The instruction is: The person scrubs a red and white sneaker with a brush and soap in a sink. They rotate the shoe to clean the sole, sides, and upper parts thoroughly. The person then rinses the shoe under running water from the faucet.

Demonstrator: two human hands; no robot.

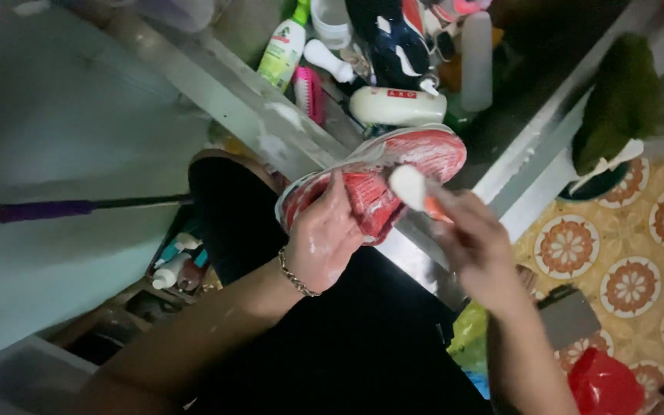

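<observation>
While the left hand grips a red shoe from below, fingers curled round its side and wet with white soap, the right hand is clenched on the orange handle of a small brush. The pale brush head rests on the shoe's upper, near the middle. A chain bracelet circles the left wrist. The shoe is held in the air over the person's dark lap, toe pointing up and to the right, with white lather streaked across its red mesh and pale sole edge.

Judging by the foam, the scrubbing step is in hand, with the upper partly covered. The next stroke seems to call for a firm hold from the left hand, and for turning the shoe so that unwashed parts face the brush.

Beyond the shoe, a metal ledge runs diagonally. Behind it stand a green and white bottle, a pink brush, a white bottle lying on its side and a dark blue shoe. To the left, a purple-handled rod crosses a pale surface. At right lies a floor with round orange patterns, with a red container on it.
</observation>
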